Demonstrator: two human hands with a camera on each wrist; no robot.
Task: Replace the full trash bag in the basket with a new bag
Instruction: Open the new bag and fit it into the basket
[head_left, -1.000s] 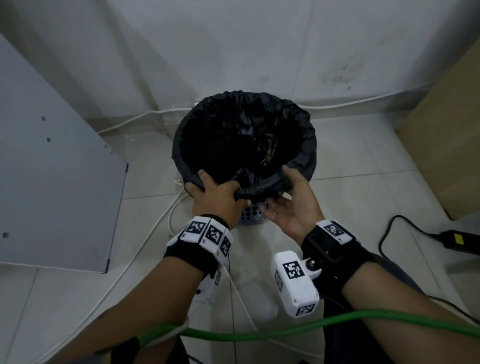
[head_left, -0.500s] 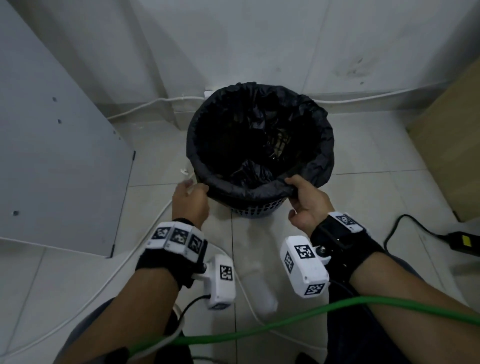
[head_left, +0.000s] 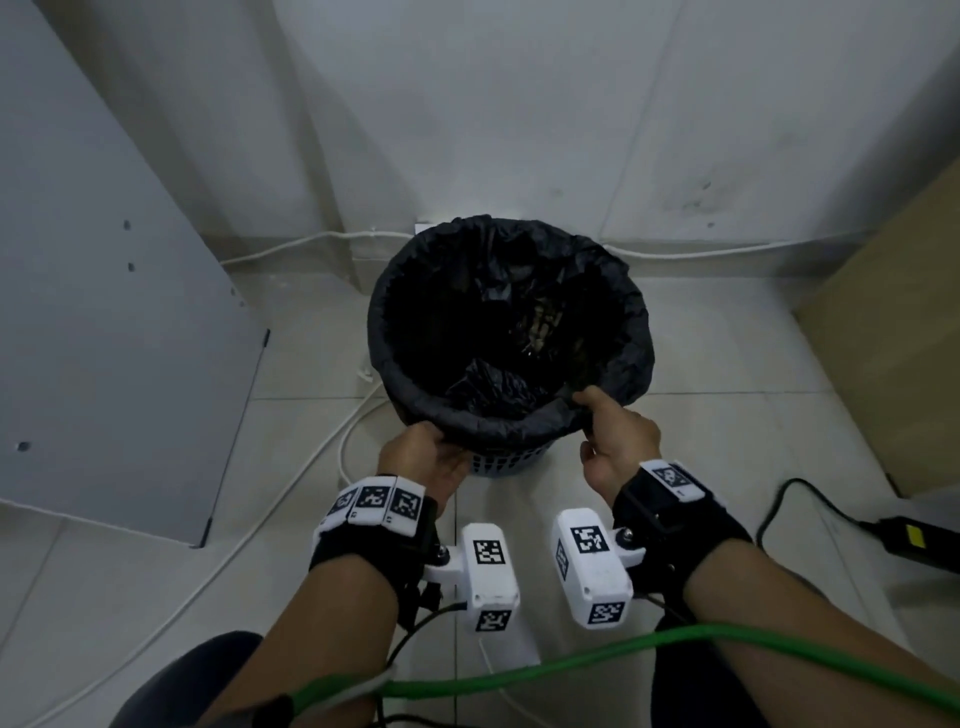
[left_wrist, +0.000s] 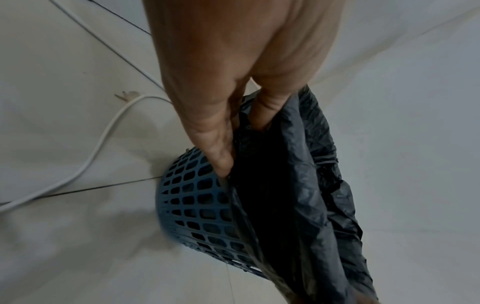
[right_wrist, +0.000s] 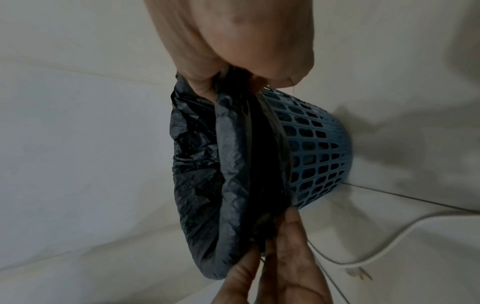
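A blue mesh basket (head_left: 501, 465) stands on the tiled floor by the wall, lined with a black trash bag (head_left: 410, 291) whose edge is folded over the rim. Dark crumpled trash lies at the bottom. My left hand (head_left: 434, 449) pinches the bag's folded edge at the near left of the rim. My right hand (head_left: 605, 423) pinches it at the near right, thumb on top. In the left wrist view the left hand's fingers (left_wrist: 221, 156) tuck under the bag (left_wrist: 311, 185) against the basket (left_wrist: 192, 199). The right wrist view has both hands on the bag (right_wrist: 207, 174) beside the basket (right_wrist: 317, 156).
A grey panel (head_left: 104, 338) leans at the left and a brown cabinet (head_left: 893, 364) stands at the right. White cables (head_left: 291, 247) run along the wall and across the floor. A black power adapter (head_left: 919, 535) lies at the right. A green cable (head_left: 571, 665) crosses my forearms.
My hands were close together at the near rim; they have since spread apart along the edge, each holding the bag's fold. The head view pulled back and the basket sits farther away.
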